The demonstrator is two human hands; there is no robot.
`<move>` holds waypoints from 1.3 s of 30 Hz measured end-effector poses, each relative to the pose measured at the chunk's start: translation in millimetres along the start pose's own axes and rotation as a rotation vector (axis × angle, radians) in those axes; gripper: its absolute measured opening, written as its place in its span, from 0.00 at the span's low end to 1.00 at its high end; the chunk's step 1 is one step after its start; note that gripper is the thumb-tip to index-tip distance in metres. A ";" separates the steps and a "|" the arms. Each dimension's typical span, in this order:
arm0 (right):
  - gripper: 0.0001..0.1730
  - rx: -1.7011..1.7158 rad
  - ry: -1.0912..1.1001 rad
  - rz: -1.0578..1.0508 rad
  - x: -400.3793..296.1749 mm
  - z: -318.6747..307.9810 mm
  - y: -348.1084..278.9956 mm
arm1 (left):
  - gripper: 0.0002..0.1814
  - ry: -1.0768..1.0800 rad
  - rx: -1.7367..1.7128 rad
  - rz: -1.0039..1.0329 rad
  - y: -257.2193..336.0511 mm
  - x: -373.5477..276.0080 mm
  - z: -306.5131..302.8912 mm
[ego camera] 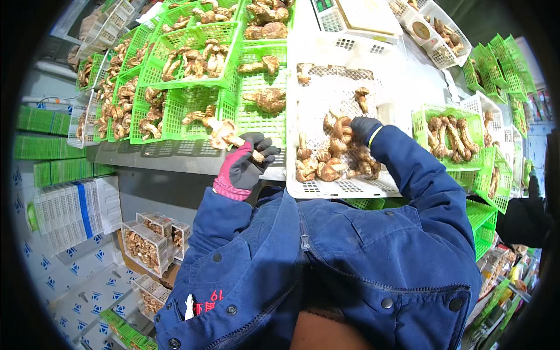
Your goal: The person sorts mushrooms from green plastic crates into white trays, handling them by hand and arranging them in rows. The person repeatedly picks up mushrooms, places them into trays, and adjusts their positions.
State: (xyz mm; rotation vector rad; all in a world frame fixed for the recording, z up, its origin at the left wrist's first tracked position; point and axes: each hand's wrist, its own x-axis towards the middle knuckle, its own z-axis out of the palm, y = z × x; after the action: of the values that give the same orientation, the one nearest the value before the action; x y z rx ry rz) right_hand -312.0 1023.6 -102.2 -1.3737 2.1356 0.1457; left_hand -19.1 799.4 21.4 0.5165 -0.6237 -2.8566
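My left hand (pixel 245 164), in a pink and dark grey glove, grips a pale-stemmed mushroom (pixel 224 133) by its stem. The broad brown-and-cream cap points left, over the front edge of the green baskets. My right hand (pixel 365 130), in a dark glove, reaches into a white plastic basket (pixel 302 189). Its fingers are against a brown mushroom (pixel 342 133), but the fingertips are hidden, so I cannot tell whether it grips it. Several more mushrooms (pixel 330 171) lie heaped near the basket's front, and a single small one (pixel 362 99) lies farther back.
Green mesh baskets (pixel 188 78) of mushrooms crowd the left, one stacked on others. A scale (pixel 363 17) stands behind the white basket. At right, a green basket (pixel 446 131) holds long-stemmed mushrooms. Filled white crates (pixel 146 245) sit low at left. A dark sleeve (pixel 523 221) shows far right.
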 end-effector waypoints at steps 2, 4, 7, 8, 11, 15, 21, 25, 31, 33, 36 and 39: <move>0.24 0.479 -0.004 0.024 -1.9 -16.2 4.5 | 0.17 0.004 -0.028 -0.013 2.7 -3.4 -7.5; 0.22 0.771 0.095 0.096 -7.0 -27.7 -7.1 | 0.15 -0.009 -0.012 -0.019 7.7 -5.5 -7.8; 0.18 1.555 0.046 0.048 -12.6 -39.3 -33.4 | 0.18 -0.134 -0.083 -0.033 10.4 -1.2 -16.2; 0.19 1.753 0.047 -0.084 -7.9 -36.7 -47.0 | 0.17 -0.056 -0.025 -0.027 13.4 -1.7 -14.9; 0.23 1.862 -0.062 -0.156 -16.8 -69.0 -98.0 | 0.16 -0.142 -0.053 -0.020 22.4 -0.3 -19.0; 0.19 1.652 0.120 -0.139 21.1 -52.5 -120.6 | 0.20 -0.098 0.084 0.038 31.0 1.7 -22.8; 0.20 1.502 0.124 -0.207 31.8 -79.5 -197.1 | 0.18 -0.034 0.122 0.179 54.6 7.2 -16.5; 0.23 1.435 -0.022 -0.147 23.3 -122.5 -233.7 | 0.19 0.084 0.158 0.152 71.9 1.2 -44.7; 0.25 1.511 0.106 -0.266 34.3 -138.2 -250.1 | 0.21 0.010 0.039 0.267 138.6 -14.9 -122.6; 0.25 1.649 0.161 -0.199 42.8 -124.0 -244.0 | 0.24 -0.081 -0.087 0.488 176.2 -39.4 -135.0; 0.25 1.550 0.160 -0.157 54.0 -123.7 -242.7 | 0.22 0.025 -0.245 0.637 228.1 -71.1 -201.9; 0.25 1.478 0.285 -0.436 79.3 -108.4 -234.9 | 0.15 0.306 -0.412 0.687 287.6 -94.8 -261.0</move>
State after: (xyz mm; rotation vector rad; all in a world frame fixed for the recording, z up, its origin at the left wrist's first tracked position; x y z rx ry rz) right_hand -178.3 809.7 -4.4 -0.8227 1.3322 -1.5243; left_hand 191.2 466.8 -49.1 0.5229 -0.1080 -2.1116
